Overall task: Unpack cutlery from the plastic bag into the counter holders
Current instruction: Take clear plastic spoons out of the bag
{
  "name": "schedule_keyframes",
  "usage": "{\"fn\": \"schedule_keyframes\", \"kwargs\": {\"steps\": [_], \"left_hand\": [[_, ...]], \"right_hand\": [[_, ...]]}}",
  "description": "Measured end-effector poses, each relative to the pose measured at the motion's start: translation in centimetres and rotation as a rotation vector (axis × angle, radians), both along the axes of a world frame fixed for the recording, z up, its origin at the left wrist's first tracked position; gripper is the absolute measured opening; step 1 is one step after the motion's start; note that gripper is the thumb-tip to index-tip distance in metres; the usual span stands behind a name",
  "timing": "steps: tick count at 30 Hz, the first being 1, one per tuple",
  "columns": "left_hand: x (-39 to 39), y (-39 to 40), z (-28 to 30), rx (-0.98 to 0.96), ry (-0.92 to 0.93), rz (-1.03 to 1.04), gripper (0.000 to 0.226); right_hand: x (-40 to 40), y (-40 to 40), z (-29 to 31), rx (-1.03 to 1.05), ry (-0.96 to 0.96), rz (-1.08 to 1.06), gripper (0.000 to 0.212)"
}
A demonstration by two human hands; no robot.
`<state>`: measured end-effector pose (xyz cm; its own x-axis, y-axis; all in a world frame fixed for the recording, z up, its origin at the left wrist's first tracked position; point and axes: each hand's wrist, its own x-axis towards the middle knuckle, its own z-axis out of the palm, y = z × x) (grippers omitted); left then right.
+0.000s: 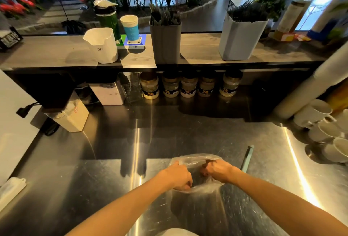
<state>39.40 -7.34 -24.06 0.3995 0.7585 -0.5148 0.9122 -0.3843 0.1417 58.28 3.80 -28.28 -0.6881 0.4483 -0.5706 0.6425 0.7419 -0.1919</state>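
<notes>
Both hands are on the plastic bag now, down on the steel worktop; the left hand has its fingers curled into the film at the bag's near left edge, the right hand pinches a fold of it just opposite, and the two look to be pulling the mouth apart; what lies inside is hard to make out through the cloudy film, only a dark shape between the hands. This bag should be thin, soft and slippery, apt to stretch or tear if tugged hard; best held by the rim with both hands, as here, while anything inside will be light, stiff and rattly, better lifted by the handles in a bunch. Well ahead of the hands, up on the raised shelf, stand the holders; the dark grey holder straight beyond the left hand, with cutlery already upright in it, and the pale grey holder beyond the right hand, bristling with dark forks. Just right of the right hand lies a slim pale-green utensil on the steel, apart from the bag.
</notes>
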Motion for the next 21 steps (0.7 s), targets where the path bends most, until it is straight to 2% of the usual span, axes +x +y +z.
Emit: {"fn": "schedule_keyframes", "kwargs": {"steps": [2,6,10,15,17,21], "left_hand": [[-0.1,0.1,0.3,-0.012,-0.025,0.006,0.033],[-0.6,0.0,0.6,-0.079,-0.090,0.014,0.035],[-1.0,-0.2,0.4,-0.131,-0.105,0.018,0.036],[-1.5,-0.1,0.4,-0.130,-0.200,0.105,0.031],[-1.8,0.0,0.5,-0.155,-0.259,0.145,0.028],[-2.5,0.1,0.3,-0.122,-0.350,0.372,0.019]], "right_hand": [[-0.1,0.0,0.2,0.033,-0.008,0.079,0.031],[-0.2,-0.2,0.0,0.071,0.016,0.101,0.029],[0.1,-0.2,0.0,0.107,-0.018,0.204,0.036],[-0.1,-0.6,0.5,0.100,0.081,0.163,0.033],[-0.1,-0.7,0.7,0.051,0.130,0.081,0.030],[-1.1,-1.3,1.8,0.054,0.323,-0.009,0.018]]}}
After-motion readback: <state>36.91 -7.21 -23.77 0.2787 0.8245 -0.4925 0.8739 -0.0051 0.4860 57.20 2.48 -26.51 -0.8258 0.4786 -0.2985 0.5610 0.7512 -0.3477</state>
